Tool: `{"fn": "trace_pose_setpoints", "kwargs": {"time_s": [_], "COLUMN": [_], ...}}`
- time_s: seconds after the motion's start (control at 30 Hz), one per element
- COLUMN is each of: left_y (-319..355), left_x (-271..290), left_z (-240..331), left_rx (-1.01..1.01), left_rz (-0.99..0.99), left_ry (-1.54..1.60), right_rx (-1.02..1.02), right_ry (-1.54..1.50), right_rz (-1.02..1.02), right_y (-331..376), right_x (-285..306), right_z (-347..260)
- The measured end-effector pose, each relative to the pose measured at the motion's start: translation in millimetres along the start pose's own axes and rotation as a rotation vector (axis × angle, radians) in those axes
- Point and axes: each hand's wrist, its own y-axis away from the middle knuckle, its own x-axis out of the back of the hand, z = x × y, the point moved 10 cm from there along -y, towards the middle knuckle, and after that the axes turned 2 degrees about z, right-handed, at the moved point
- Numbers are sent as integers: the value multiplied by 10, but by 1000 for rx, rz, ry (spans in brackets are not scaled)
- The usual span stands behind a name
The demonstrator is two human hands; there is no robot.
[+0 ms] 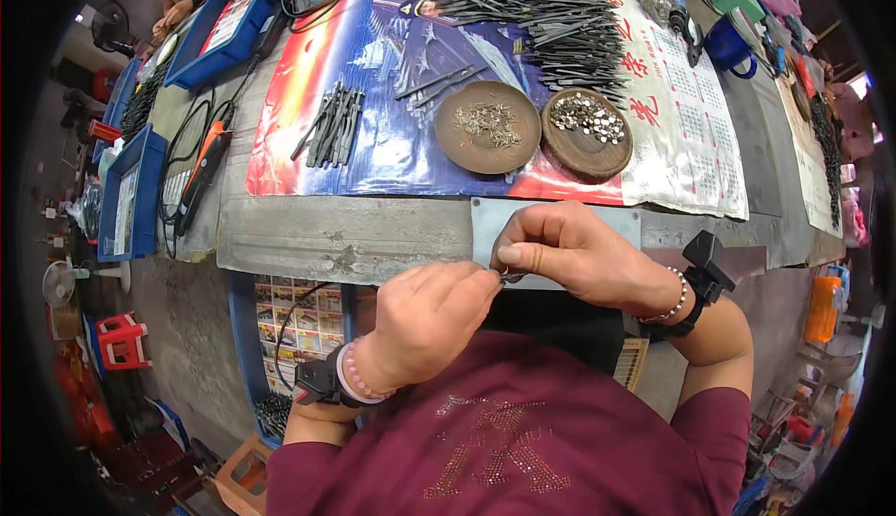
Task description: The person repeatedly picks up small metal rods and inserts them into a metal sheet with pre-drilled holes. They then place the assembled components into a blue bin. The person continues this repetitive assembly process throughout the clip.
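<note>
My left hand [431,318] and my right hand [560,250] meet at the near edge of the workbench, over a small metal plate [485,222]. Between their fingertips they pinch a small dark metal piece [510,277]; most of it is hidden by my fingers. Behind them stand two round wooden dishes: the left dish [487,127] holds thin brownish pins, the right dish [587,132] holds small shiny round parts. A small bundle of dark metal strips [329,124] lies to the left, and a large heap of the same strips [541,21] lies at the back.
A coloured poster sheet [392,143] covers the bench. Blue trays [224,26] and a power tool with an orange grip [201,175] sit at the left, a blue mug [728,48] at the back right. A red stool [121,341] stands on the floor.
</note>
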Motion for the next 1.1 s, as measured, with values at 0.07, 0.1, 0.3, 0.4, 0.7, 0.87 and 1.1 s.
{"fn": "trace_pose_setpoints", "kwargs": {"time_s": [0.07, 0.1, 0.3, 0.4, 0.7, 0.87, 1.1], "left_y": [-6, -10, -35, -43, -14, -3, -20], "left_x": [-2, -2, -17, -42, -109, -127, -160], "left_z": [47, 70, 155, 171, 168, 146, 151], "left_rx": [-48, -70, -131, -145, -162, -178, -217], "left_rz": [-3, -7, -46, -71, -122, -121, -137], "left_ry": [-41, -59, -135, -143, -128, -96, -151], "right_rx": [-28, -26, -18, 10, 443, 355, 69], "right_ry": [-3, 3, -41, 61, 582, 497, 164], "right_rz": [17, 24, 17, -1, 190, 177, 121], "right_y": [29, 37, 54, 84, 262, 248, 156], "right_x": [4, 4, -15, -14, -37, -6, 81], "right_z": [28, 27, 30, -1, -410, -294, 89]}}
